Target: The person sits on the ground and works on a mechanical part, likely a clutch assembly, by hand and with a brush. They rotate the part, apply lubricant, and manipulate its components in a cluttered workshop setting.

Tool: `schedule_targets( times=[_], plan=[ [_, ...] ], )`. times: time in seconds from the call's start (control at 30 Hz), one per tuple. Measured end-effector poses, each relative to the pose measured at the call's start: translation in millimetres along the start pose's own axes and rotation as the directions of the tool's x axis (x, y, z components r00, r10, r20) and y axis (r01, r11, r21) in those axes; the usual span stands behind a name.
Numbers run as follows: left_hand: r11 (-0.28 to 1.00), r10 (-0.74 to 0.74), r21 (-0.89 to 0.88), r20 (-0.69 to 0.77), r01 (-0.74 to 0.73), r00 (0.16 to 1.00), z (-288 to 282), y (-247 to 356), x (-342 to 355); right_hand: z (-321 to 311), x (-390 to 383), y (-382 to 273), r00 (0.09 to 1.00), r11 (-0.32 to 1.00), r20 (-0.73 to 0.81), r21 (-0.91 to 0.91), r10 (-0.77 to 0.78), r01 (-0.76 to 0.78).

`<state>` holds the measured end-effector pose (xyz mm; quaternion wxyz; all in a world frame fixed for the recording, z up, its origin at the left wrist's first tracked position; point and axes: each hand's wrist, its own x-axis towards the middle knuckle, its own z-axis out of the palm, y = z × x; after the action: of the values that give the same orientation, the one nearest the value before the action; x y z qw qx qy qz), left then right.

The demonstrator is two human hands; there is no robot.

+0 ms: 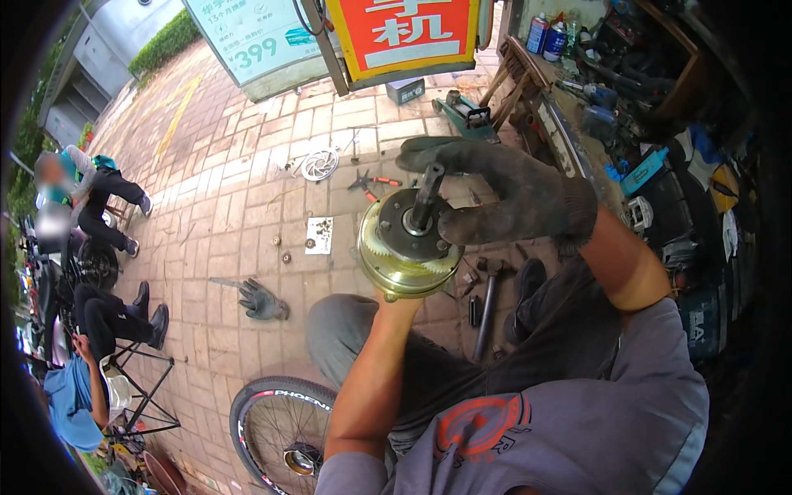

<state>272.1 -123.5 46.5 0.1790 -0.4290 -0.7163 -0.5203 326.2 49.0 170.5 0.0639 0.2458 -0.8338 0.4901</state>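
A geared hub motor core (410, 243) is raised in front of me, with pale toothed gears under a round black plate and a dark shaft (426, 196) standing up from its centre. Beneath its metal rim is my left hand (401, 305), bare at the wrist and holding the core from below; its fingers are hidden. My right hand (503, 188) wears a dark work glove and arches over the right side. Its thumb touches the black plate, while the other fingers stretch past the far side of the shaft, apart from the thumb.
On the paving lie a brake disc (319, 164), orange-handled pliers (373, 183), a white card (319, 236), a loose glove (262, 300) and a hammer (488, 301). A bicycle wheel (280, 404) rests by my left leg. Cluttered tools and bottles line the right; two people sit left.
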Motion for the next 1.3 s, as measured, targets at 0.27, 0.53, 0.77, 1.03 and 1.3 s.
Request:
schedule_targets(
  times=[0.27, 0.53, 0.77, 1.03, 1.3],
  plan=[
    [0.983, -0.183, -0.007, 0.073, 0.184, 0.98, 11, -1, -8, 13, -3, 4, 0.992, 1.0, 0.125, -0.009, -0.011, 0.012],
    [0.922, -0.245, -0.266, 0.16, 0.28, 0.956, 17, -14, -20, 23, -15, 0, 0.996, 0.989, -0.006, -0.117, -0.094, 0.093],
    [0.626, -0.342, -0.657, 0.252, 0.42, 0.905, 30, -31, -37, 23, -18, 0, 0.999, 0.988, 0.021, -0.152, -0.032, 0.034],
    [0.253, -0.385, -0.864, 0.323, 0.435, 0.865, 40, -51, -53, 18, -14, -3, 0.993, 0.942, 0.006, -0.316, -0.12, 0.116],
    [0.141, -0.423, -0.924, 0.269, 0.356, 0.865, 45, -64, -60, 20, -19, -25, 0.989, 0.907, -0.131, -0.421, -0.061, 0.0]
  ],
)
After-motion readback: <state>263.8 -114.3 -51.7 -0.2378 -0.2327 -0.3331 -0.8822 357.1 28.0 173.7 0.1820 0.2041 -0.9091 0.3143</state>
